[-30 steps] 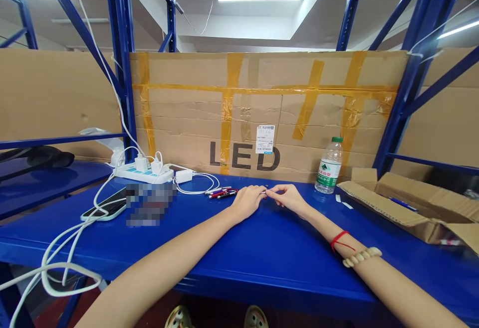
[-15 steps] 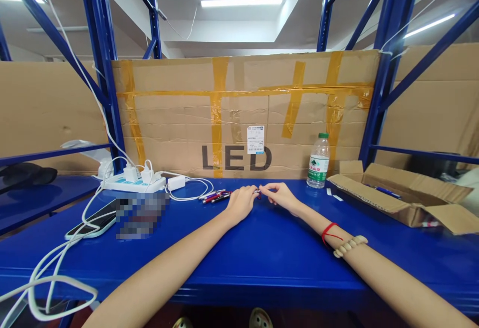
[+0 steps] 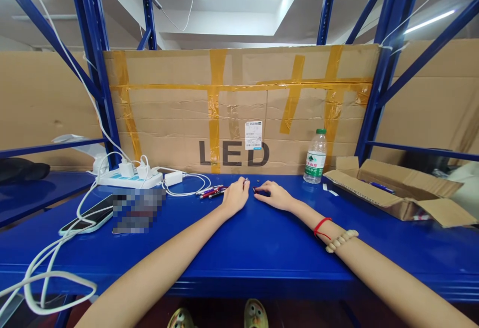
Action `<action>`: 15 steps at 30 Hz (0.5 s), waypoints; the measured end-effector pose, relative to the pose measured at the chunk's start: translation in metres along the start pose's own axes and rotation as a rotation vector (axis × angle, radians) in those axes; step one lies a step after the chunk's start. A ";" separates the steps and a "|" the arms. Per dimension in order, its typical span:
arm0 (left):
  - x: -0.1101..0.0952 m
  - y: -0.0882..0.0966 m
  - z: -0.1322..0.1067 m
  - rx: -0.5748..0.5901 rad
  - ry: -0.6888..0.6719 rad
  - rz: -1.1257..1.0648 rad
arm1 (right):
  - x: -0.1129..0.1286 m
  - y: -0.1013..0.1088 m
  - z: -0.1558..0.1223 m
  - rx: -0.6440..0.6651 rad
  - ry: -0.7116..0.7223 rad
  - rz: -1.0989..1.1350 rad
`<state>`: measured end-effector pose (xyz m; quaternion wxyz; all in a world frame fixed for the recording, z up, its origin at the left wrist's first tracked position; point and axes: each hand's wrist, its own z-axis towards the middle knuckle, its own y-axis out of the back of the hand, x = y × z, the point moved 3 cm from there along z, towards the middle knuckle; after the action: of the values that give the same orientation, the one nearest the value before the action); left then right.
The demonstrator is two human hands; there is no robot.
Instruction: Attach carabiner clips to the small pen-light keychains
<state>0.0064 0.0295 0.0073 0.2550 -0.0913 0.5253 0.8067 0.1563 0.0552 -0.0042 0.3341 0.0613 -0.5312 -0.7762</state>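
My left hand point(image 3: 236, 196) is closed over the blue table, with a shiny pen tip point(image 3: 246, 182) poking out past its fingers. Most of that pen is hidden under the hand. Just to the right, my right hand point(image 3: 276, 196) pinches a small dark piece point(image 3: 256, 190), perhaps part of a pen; its exact kind is too small to tell. A tiny dark bit point(image 3: 258, 182) lies on the table between and beyond the hands. Beside my left hand, several pens point(image 3: 210, 192) in red, black and silver lie in a bunch.
An open cardboard box point(image 3: 389, 193) with a blue pen inside stands at right. Near it is a water bottle point(image 3: 315, 157). At left are a power strip point(image 3: 130, 180), looped white cables point(image 3: 48, 273) and a phone point(image 3: 92, 213). A large cardboard sheet point(image 3: 172, 113) closes the back.
My hands, which met at a pen, have come apart, leaving a gap between them. The right hand now has a small dark piece at its fingertips. The view has shifted slightly.
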 end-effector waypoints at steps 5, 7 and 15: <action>0.001 0.000 0.000 0.028 0.039 -0.009 | 0.005 0.003 0.001 0.009 -0.001 0.041; 0.001 -0.001 0.000 0.034 0.047 -0.020 | 0.005 0.003 0.001 0.000 -0.013 0.063; 0.002 -0.003 0.000 0.078 0.031 -0.038 | 0.003 0.000 0.003 0.006 0.091 0.126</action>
<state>0.0066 0.0310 0.0042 0.2654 -0.1035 0.5584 0.7791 0.1530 0.0553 -0.0020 0.4059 0.0641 -0.5206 -0.7484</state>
